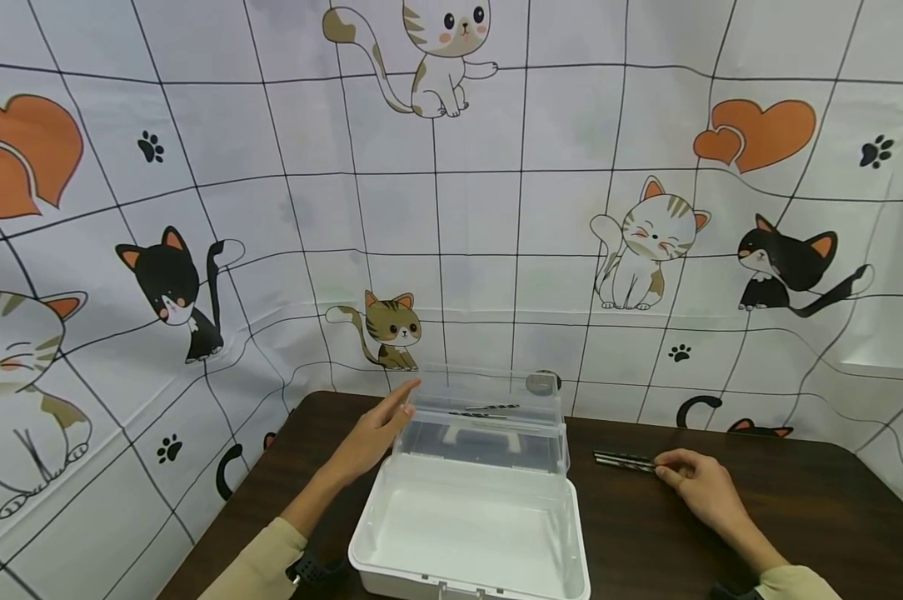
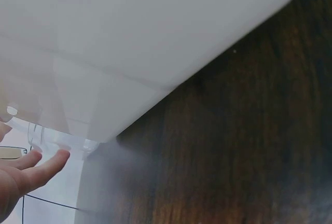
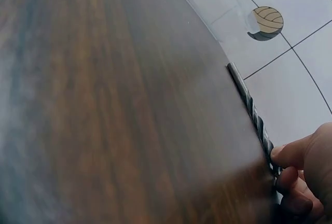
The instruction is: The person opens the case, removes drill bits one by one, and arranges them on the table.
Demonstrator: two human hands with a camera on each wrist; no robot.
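A white plastic box [image 1: 466, 517] stands on the dark table with its clear lid [image 1: 489, 450] raised at the back. My left hand [image 1: 372, 437] is at the lid's left edge, fingers extended; in the left wrist view its fingers [image 2: 46, 169] show beside the clear plastic. Right of the box, my right hand [image 1: 699, 487] pinches the near end of a dark spiral drill bit [image 3: 252, 111] between thumb and fingers. In the head view, drill bits [image 1: 622, 460] lie side by side at those fingertips. Two more thin dark bits [image 1: 484, 412] show within the lid's outline.
The dark wooden table [image 1: 789, 483] extends to the right of the box. Behind it hangs a white sheet [image 1: 474, 217] with a black grid and printed cats. The box's latch [image 1: 459, 592] is at its front edge.
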